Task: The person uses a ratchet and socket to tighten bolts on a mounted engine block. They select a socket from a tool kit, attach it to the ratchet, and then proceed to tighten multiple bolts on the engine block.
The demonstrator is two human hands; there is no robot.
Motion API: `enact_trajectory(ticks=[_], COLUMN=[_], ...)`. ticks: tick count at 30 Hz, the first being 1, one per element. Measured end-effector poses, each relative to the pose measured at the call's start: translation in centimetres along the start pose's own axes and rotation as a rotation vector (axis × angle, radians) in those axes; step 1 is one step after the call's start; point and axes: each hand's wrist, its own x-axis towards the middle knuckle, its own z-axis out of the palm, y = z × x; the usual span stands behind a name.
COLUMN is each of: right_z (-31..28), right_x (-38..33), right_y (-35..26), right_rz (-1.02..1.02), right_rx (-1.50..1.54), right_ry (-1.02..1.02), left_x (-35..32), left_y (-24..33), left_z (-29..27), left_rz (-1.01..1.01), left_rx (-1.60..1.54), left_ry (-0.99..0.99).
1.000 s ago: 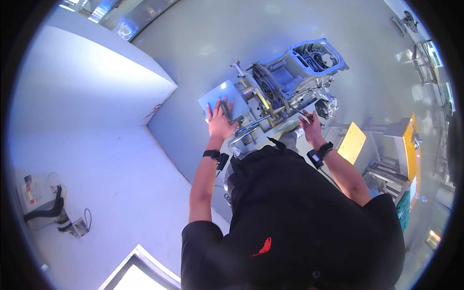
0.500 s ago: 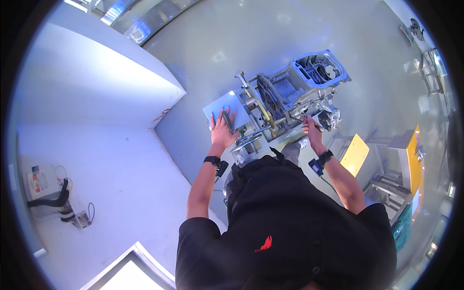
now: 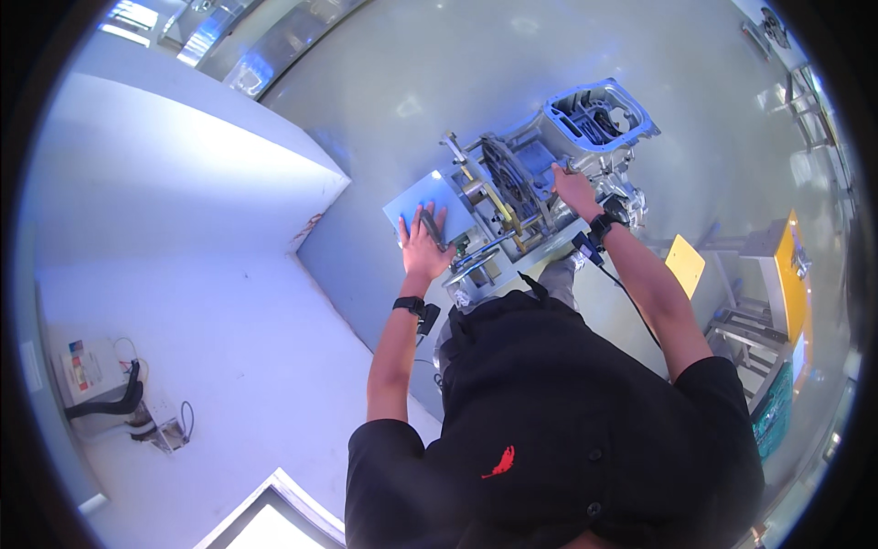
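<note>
My left hand (image 3: 423, 249) lies with spread fingers on a smooth blue-grey plate (image 3: 402, 203). A dark bar (image 3: 433, 230) shows between its fingers and thumb. At the right, my right hand (image 3: 574, 192) reaches over a grey metal gearbox housing (image 3: 530, 157), its fingers curled together near the inner edge. Whatever they hold is too small to make out. Between the hands stands a fixture with a brass-coloured bar (image 3: 489, 192) against the housing. A round metal disc (image 3: 472, 271) sits near my left thumb.
A large rectangular opening (image 3: 599, 114) forms the housing's far end. To the left rises a white wall (image 3: 210, 339) with a corner jutting toward the fixture. Yellow-topped stands (image 3: 788, 274) and a yellow panel (image 3: 684, 266) are on the right. My legs are close to the fixture's near side.
My right hand has moved up and slightly left, from the housing's near side to over its middle. My left hand stays on the plate. The view has shifted slightly.
</note>
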Motion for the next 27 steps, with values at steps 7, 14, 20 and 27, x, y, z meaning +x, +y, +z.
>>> enact_trajectory(ticks=[7,14,20,27], right_z=[0.6,0.7,0.4,0.4], right_x=[-0.4,-1.7,-0.5,0.5], right_y=[1.4,3.4,2.8,3.6], right_rz=[-0.091,-0.094,-0.091,-0.181], right_rx=[0.377,0.513,0.455,0.507], right_ry=[-0.065,0.053,0.086,0.103], left_x=[0.0,-0.1,-0.3,-0.4], left_y=[-0.3,-0.7,-0.7,-0.8], left_z=[0.2,0.5,0.4,0.3], left_rz=[0.011,0.015,0.009,0.008], left_rx=[0.006,-0.014,-0.042,-0.054], left_ry=[0.027,0.056,0.049,0.108])
